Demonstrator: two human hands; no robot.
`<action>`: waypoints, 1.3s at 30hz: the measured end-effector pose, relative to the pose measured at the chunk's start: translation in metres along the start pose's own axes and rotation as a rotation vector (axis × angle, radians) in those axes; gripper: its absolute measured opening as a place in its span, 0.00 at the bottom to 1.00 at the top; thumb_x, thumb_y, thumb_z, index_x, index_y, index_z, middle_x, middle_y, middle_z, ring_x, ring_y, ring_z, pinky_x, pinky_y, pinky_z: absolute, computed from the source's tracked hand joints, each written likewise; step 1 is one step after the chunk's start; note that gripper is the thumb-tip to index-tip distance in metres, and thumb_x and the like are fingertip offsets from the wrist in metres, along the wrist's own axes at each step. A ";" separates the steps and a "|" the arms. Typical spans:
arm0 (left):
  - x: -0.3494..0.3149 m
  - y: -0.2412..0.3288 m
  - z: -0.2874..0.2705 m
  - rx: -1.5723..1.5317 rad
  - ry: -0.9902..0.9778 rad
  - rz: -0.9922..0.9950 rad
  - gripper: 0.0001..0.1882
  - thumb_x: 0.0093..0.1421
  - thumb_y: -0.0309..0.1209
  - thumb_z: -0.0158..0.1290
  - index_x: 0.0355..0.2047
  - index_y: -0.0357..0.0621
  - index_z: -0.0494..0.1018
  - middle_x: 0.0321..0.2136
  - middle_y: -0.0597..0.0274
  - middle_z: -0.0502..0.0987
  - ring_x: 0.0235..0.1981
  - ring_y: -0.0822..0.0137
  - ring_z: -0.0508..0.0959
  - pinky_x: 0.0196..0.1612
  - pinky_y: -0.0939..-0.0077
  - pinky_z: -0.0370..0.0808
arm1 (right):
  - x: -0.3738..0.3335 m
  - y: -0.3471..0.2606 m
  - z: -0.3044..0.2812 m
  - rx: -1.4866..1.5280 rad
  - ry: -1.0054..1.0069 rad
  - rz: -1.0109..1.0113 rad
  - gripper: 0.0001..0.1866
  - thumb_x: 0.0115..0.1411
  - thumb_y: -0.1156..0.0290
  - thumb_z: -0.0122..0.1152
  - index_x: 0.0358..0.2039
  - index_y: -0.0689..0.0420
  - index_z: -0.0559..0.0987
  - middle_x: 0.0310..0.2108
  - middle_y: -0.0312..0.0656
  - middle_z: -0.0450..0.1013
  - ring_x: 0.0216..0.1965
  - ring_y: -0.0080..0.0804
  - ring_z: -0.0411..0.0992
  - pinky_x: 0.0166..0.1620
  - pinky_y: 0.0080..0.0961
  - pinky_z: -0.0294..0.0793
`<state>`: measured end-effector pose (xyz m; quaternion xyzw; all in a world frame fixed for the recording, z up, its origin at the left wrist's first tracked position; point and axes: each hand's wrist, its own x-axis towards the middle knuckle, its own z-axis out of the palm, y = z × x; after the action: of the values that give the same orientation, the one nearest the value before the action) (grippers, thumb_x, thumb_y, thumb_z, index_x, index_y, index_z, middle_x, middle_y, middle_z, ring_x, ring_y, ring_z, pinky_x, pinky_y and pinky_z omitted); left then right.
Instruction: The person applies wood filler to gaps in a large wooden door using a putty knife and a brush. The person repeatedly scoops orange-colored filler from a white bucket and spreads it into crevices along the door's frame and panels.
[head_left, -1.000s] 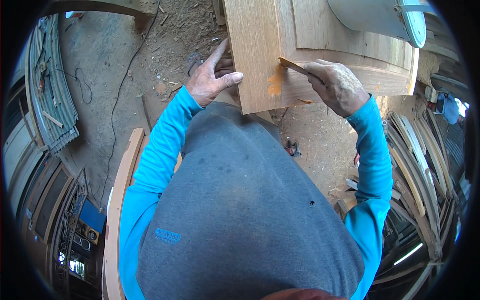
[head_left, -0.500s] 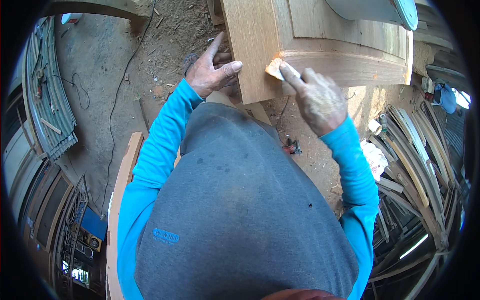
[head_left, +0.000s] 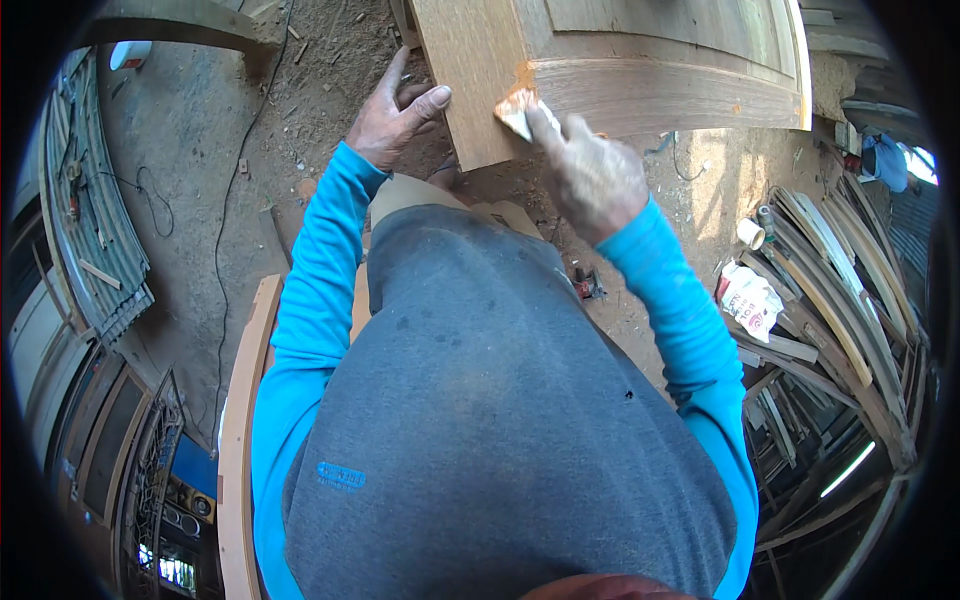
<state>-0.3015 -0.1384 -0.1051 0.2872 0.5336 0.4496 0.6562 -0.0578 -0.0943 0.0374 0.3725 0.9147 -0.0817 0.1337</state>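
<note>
On my feed I had the left hand (head_left: 392, 112) spread, its index finger (head_left: 396, 68) reaching ahead, the thumb (head_left: 428, 104) out to the right and the fingers between them bent. The left forearm (head_left: 328, 232) sloped back below it, slightly left. I had the right hand (head_left: 600, 180) knuckles up, a little blurred, its forefinger (head_left: 544, 127) stretched ahead and leftward; the right forearm (head_left: 668, 292) angled back below, to its right.

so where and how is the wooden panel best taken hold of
Probably by the left edge of the wooden panel, coming from the left, thumb on the upper face: that edge runs straight and exposed beside the left hand, away from the orange filler.
</note>
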 end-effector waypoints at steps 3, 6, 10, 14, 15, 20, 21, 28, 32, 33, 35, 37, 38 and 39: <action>-0.004 0.000 0.007 -0.070 0.020 -0.010 0.64 0.58 0.53 0.67 0.76 0.38 0.34 0.63 0.27 0.66 0.61 0.48 0.74 0.59 0.57 0.78 | -0.044 -0.011 -0.011 0.122 -0.160 0.031 0.29 0.60 0.75 0.58 0.63 0.57 0.69 0.32 0.47 0.74 0.30 0.43 0.82 0.30 0.39 0.81; -0.002 -0.012 0.004 -0.121 0.023 -0.012 0.64 0.59 0.52 0.68 0.76 0.38 0.33 0.63 0.28 0.66 0.61 0.49 0.74 0.58 0.57 0.78 | -0.069 0.003 -0.010 0.288 -0.012 0.180 0.24 0.64 0.75 0.57 0.62 0.59 0.72 0.36 0.51 0.77 0.32 0.42 0.82 0.33 0.37 0.81; -0.002 0.000 0.002 -0.070 0.007 -0.055 0.64 0.59 0.53 0.67 0.76 0.41 0.34 0.64 0.32 0.66 0.63 0.50 0.73 0.60 0.57 0.77 | -0.089 0.040 0.047 0.645 0.440 0.466 0.14 0.71 0.73 0.53 0.55 0.61 0.78 0.37 0.44 0.79 0.30 0.27 0.78 0.33 0.27 0.77; 0.001 -0.001 -0.005 -0.009 -0.014 -0.098 0.60 0.60 0.54 0.65 0.77 0.48 0.36 0.67 0.38 0.63 0.65 0.50 0.70 0.62 0.55 0.74 | -0.095 0.041 0.087 1.033 0.500 0.702 0.15 0.73 0.71 0.52 0.55 0.63 0.78 0.37 0.41 0.80 0.30 0.22 0.76 0.35 0.23 0.77; 0.000 -0.001 -0.006 0.001 -0.011 -0.101 0.60 0.60 0.54 0.65 0.77 0.48 0.37 0.67 0.39 0.63 0.66 0.50 0.70 0.62 0.55 0.74 | -0.094 0.040 0.090 1.088 0.484 0.719 0.16 0.73 0.70 0.52 0.56 0.63 0.78 0.37 0.40 0.80 0.30 0.22 0.76 0.36 0.24 0.77; 0.002 0.004 -0.010 0.045 -0.021 -0.108 0.66 0.57 0.56 0.67 0.76 0.40 0.32 0.62 0.33 0.69 0.60 0.51 0.76 0.60 0.58 0.77 | -0.075 0.015 0.087 1.213 0.451 0.635 0.16 0.73 0.69 0.54 0.56 0.62 0.79 0.35 0.38 0.80 0.29 0.20 0.74 0.35 0.21 0.75; 0.003 0.004 -0.010 0.044 -0.025 -0.111 0.66 0.57 0.56 0.67 0.76 0.40 0.32 0.62 0.33 0.69 0.60 0.51 0.76 0.60 0.58 0.77 | -0.071 0.010 0.082 1.251 0.422 0.620 0.16 0.73 0.70 0.54 0.56 0.62 0.79 0.35 0.38 0.80 0.29 0.20 0.74 0.35 0.21 0.75; 0.003 0.008 -0.010 0.013 -0.076 -0.105 0.66 0.57 0.55 0.67 0.76 0.37 0.32 0.62 0.31 0.69 0.61 0.50 0.75 0.61 0.59 0.76 | -0.034 -0.016 0.056 0.944 0.454 0.478 0.19 0.69 0.76 0.55 0.59 0.57 0.78 0.39 0.44 0.78 0.33 0.34 0.78 0.38 0.33 0.79; 0.007 0.011 -0.012 0.061 -0.107 -0.021 0.67 0.57 0.54 0.68 0.74 0.28 0.33 0.60 0.29 0.71 0.63 0.50 0.73 0.65 0.61 0.71 | -0.029 -0.020 0.051 0.391 0.316 0.330 0.26 0.66 0.75 0.57 0.65 0.49 0.73 0.40 0.47 0.76 0.38 0.46 0.79 0.40 0.41 0.79; 0.010 0.008 -0.014 0.073 -0.111 -0.006 0.67 0.57 0.54 0.68 0.74 0.28 0.34 0.60 0.29 0.71 0.63 0.50 0.73 0.65 0.60 0.70 | -0.031 -0.024 0.050 0.296 0.236 0.335 0.28 0.65 0.74 0.58 0.66 0.47 0.71 0.40 0.47 0.75 0.39 0.48 0.78 0.41 0.42 0.79; 0.013 -0.003 -0.019 0.099 -0.119 0.024 0.67 0.56 0.56 0.68 0.74 0.28 0.35 0.60 0.29 0.72 0.63 0.50 0.73 0.65 0.58 0.70 | -0.043 -0.039 0.041 0.223 0.106 0.350 0.29 0.66 0.69 0.59 0.67 0.46 0.69 0.35 0.46 0.73 0.35 0.46 0.78 0.37 0.44 0.79; 0.015 -0.003 -0.021 0.090 -0.139 0.019 0.68 0.55 0.57 0.67 0.74 0.28 0.36 0.60 0.29 0.72 0.64 0.48 0.73 0.66 0.58 0.68 | -0.055 -0.044 0.023 0.149 -0.026 0.380 0.28 0.66 0.68 0.59 0.67 0.45 0.70 0.33 0.45 0.72 0.33 0.46 0.78 0.35 0.44 0.79; 0.016 -0.001 -0.021 0.102 -0.148 0.025 0.67 0.56 0.57 0.67 0.74 0.28 0.36 0.60 0.28 0.71 0.64 0.48 0.72 0.66 0.58 0.68 | -0.055 -0.043 0.013 0.149 -0.044 0.356 0.26 0.67 0.67 0.58 0.66 0.46 0.70 0.32 0.45 0.71 0.31 0.47 0.78 0.33 0.45 0.79; 0.017 0.002 -0.022 0.116 -0.162 0.035 0.67 0.56 0.57 0.67 0.74 0.28 0.36 0.60 0.28 0.71 0.64 0.48 0.72 0.67 0.58 0.68 | -0.050 -0.044 0.003 0.173 -0.041 0.370 0.26 0.68 0.67 0.58 0.66 0.45 0.71 0.34 0.46 0.72 0.32 0.48 0.78 0.34 0.46 0.79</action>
<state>-0.3222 -0.1248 -0.1167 0.3693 0.4990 0.4047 0.6715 -0.0544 -0.1591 0.0519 0.5427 0.8173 -0.1415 0.1325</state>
